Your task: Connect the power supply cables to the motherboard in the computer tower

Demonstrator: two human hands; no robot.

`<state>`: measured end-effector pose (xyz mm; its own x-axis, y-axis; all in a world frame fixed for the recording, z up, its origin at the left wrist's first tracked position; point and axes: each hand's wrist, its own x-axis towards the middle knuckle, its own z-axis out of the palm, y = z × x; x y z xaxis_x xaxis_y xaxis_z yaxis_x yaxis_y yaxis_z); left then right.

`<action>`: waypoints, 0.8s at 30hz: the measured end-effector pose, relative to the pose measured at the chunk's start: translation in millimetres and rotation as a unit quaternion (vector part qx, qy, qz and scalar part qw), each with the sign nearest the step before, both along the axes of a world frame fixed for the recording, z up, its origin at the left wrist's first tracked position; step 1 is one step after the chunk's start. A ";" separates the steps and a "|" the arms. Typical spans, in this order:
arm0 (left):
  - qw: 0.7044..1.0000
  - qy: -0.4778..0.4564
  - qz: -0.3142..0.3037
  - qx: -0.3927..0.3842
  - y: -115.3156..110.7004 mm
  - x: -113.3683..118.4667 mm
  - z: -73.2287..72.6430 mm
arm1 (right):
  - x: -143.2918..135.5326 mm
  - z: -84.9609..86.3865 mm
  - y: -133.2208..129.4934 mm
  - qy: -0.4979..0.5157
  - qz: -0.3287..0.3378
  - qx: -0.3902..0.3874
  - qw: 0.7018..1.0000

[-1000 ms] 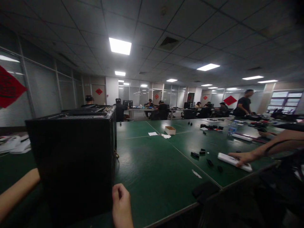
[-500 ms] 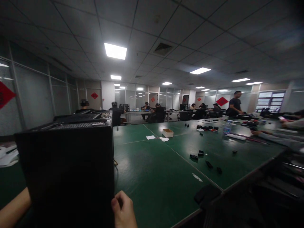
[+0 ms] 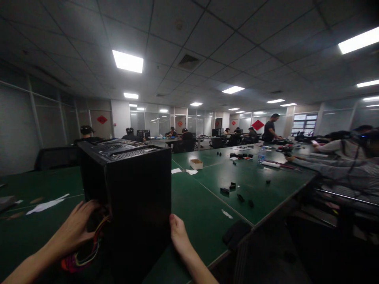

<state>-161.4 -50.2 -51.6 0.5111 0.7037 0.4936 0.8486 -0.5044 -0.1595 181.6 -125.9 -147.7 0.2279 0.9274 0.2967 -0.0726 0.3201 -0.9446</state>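
Observation:
A black computer case [image 3: 137,197] stands upright in front of me, its vented top [image 3: 124,149] facing up. Coloured cables [image 3: 89,252] hang out of its left side, near the table surface. My left hand [image 3: 79,225] reaches to that left side, fingers curled at the case's edge beside the cables; some fingertips are hidden. At the right edge of the case is my right hand [image 3: 179,232], thumb against the panel and the other fingers out of sight behind it.
A green table [image 3: 195,209] extends away and right. On it are a small open box [image 3: 196,164], white paper scraps [image 3: 49,204], several small black parts [image 3: 240,197] and a water bottle [image 3: 261,155]. People sit along the right edge; one person [image 3: 271,128] stands farther back.
The case has turned and sits farther right and farther off, showing its left side and cables. My left hand has come into sight; my right hand has moved right with the case edge.

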 end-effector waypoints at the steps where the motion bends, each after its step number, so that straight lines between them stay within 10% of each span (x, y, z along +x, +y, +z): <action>1: 1.000 -0.007 -0.004 0.007 9.0 -1.6 -4.4 | 2.0 0.2 1.4 0.000 -0.005 -0.001 1.000; 7: 0.999 -0.037 -0.016 0.020 26.6 -18.5 -23.5 | 1.6 -2.7 0.1 -0.012 -0.033 0.005 0.999; 24: 0.992 -0.117 -0.002 -0.057 14.8 -3.3 -8.3 | -6.5 19.2 1.7 0.034 -0.089 0.025 0.995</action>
<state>-164.6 -35.4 -59.9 0.3952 0.7595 0.5167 0.8535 -0.5116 0.0993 175.0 -124.2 -128.5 0.4078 0.8553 0.3196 -0.0734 0.3796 -0.9222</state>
